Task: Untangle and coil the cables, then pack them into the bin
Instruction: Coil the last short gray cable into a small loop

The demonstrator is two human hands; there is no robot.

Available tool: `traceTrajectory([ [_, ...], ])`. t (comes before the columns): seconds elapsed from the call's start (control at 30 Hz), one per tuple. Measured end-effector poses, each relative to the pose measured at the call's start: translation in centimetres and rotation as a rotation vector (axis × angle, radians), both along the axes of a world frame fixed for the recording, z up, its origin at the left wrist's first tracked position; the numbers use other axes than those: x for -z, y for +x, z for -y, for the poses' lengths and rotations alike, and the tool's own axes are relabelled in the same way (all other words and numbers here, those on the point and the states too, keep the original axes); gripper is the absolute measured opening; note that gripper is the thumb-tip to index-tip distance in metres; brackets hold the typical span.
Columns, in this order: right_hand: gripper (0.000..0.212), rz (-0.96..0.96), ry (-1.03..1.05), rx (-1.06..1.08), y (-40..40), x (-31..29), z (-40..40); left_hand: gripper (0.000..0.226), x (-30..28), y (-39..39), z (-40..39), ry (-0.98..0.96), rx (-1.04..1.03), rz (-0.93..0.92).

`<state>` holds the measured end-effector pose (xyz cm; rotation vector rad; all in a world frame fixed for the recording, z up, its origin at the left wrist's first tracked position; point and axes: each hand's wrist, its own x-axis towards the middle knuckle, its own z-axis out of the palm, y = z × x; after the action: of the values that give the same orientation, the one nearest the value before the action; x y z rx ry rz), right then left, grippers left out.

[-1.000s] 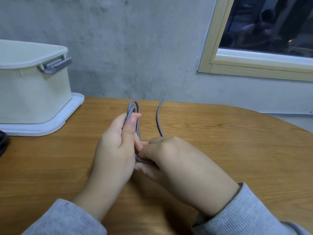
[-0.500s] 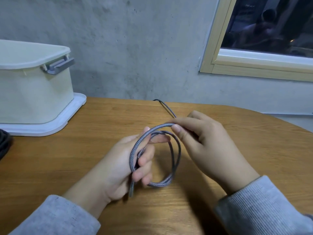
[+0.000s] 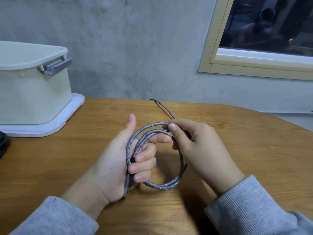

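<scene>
A grey braided cable (image 3: 160, 184) forms a round coil of two or three loops above the wooden table (image 3: 237, 141). My left hand (image 3: 118, 160) grips the coil's left side, fingers curled round the strands, thumb up, with a metal plug end sticking out below the palm. My right hand (image 3: 199, 148) pinches the top of the coil between thumb and fingers. The cable's loose tail (image 3: 163, 109) runs away over the table's far edge. The cream bin (image 3: 33, 92) stands at the back left on its white lid, apart from both hands.
A grey clip handle (image 3: 55, 65) sticks out of the bin's rim. Something dark, perhaps another cable (image 3: 2, 145), lies at the left edge of the frame. A concrete wall and a window frame (image 3: 254, 63) rise behind the table.
The flat bundle pinched between both hands has opened into a round coil. My right hand brought another loop round to the top, and my left thumb has lifted.
</scene>
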<state>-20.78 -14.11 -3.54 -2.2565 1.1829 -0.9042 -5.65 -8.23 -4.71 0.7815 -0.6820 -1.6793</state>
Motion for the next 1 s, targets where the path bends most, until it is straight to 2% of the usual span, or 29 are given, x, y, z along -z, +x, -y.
traceTrajectory([
  [0.17,0.024,0.013,-0.032,0.129,0.4,0.4,0.0,0.062,-0.1,-1.2,0.1,0.040,-0.154,0.133],
  [0.37,0.022,0.059,-0.036,0.146,0.5,0.8,0.1,0.053,0.3,-1.0,0.2,0.048,-0.140,0.267],
  [0.5,0.021,0.110,-0.007,0.116,0.6,0.6,0.1,0.046,-0.3,-0.6,0.0,-0.032,-0.122,0.020],
  [0.63,0.022,0.122,0.016,0.086,0.5,0.8,0.2,0.036,-0.7,-0.7,-0.4,-0.088,-0.086,-0.017],
  [0.77,0.021,0.041,-0.003,0.047,0.3,0.5,0.2,0.028,-0.5,-0.8,0.0,-0.081,-0.276,-0.033],
  [0.93,0.024,-0.239,0.103,-0.159,0.0,0.3,0.1,0.026,0.4,1.7,0.8,-0.014,-0.627,-0.120],
  [1.0,0.015,-0.297,0.126,-0.171,-0.2,0.3,0.2,0.027,0.5,2.8,0.8,0.014,-0.721,-0.155],
])
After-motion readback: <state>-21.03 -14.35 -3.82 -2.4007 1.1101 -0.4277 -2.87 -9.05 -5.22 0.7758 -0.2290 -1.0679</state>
